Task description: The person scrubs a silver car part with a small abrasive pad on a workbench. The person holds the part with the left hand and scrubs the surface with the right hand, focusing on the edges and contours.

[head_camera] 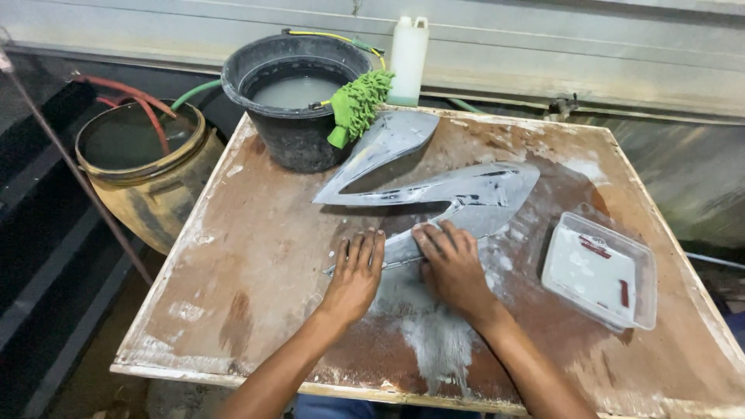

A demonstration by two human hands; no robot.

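Observation:
A grey, wet, curved plastic body panel (434, 182) lies across the middle of a stained wooden board (248, 256). My left hand (355, 275) lies flat, fingers together, on the board at the panel's near tip. My right hand (452, 264) presses flat on the panel's lower point just beside it. Whether anything lies under either palm is hidden. Whitish wet residue (434, 334) streaks the board below my hands.
A black bucket (295, 132) of cloudy water stands at the board's far left with a green mop-like mitt (358, 101) on its rim. A white plastic bottle (408, 58) stands behind. A clear plastic tray (599, 271) sits at right. A yellowish drum (147, 182) stands on the floor, left.

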